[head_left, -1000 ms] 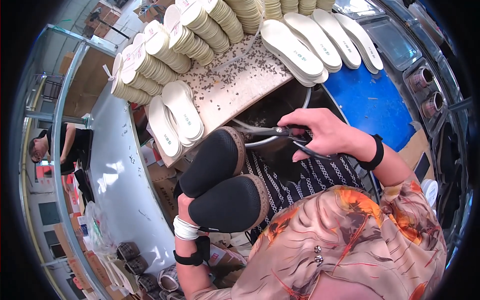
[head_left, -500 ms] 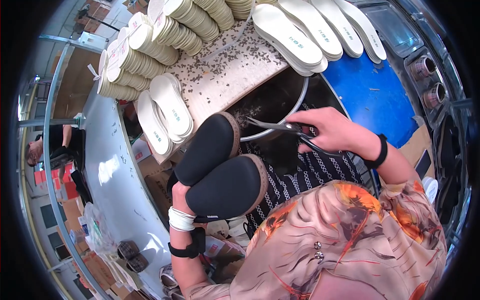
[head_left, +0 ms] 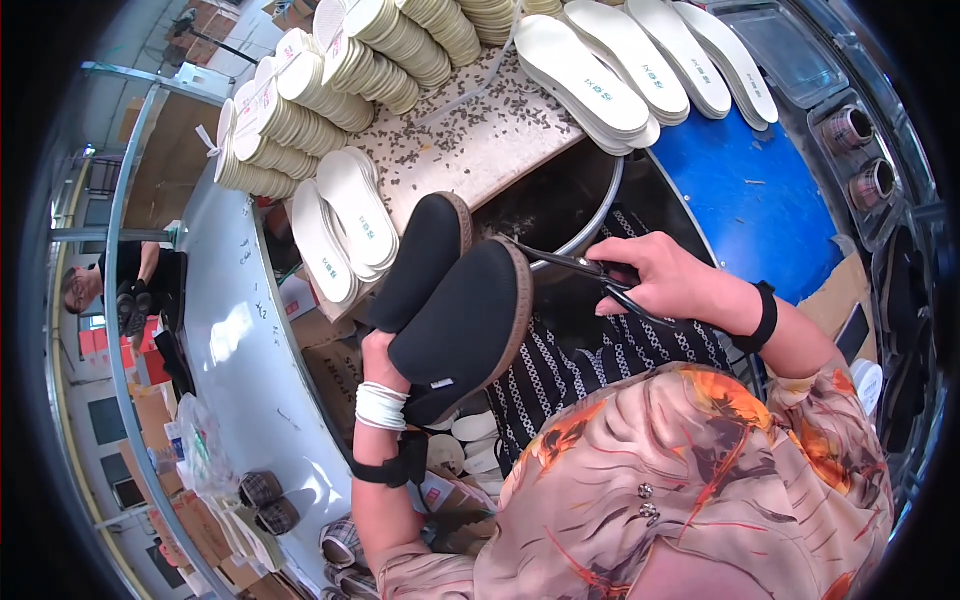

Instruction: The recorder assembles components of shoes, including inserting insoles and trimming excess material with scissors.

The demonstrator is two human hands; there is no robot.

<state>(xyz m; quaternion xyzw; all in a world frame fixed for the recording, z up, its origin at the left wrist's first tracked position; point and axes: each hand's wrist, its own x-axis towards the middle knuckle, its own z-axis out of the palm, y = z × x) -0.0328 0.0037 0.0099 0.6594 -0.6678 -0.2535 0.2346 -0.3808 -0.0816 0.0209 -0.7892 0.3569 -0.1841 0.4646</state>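
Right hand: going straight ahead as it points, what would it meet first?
The right hand, scissors leading, would probably first meet the brown sole of the nearer black shoe; depth is unclear.

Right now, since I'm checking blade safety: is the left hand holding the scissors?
No, the right hand holds the scissors, while the left hand holds two black shoes.

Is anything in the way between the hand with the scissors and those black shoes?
Nothing visible: the scissors in the right hand reach toward the brown sole rims of the black shoes, though contact is hard to tell. The left hand holds them from the opposite side.
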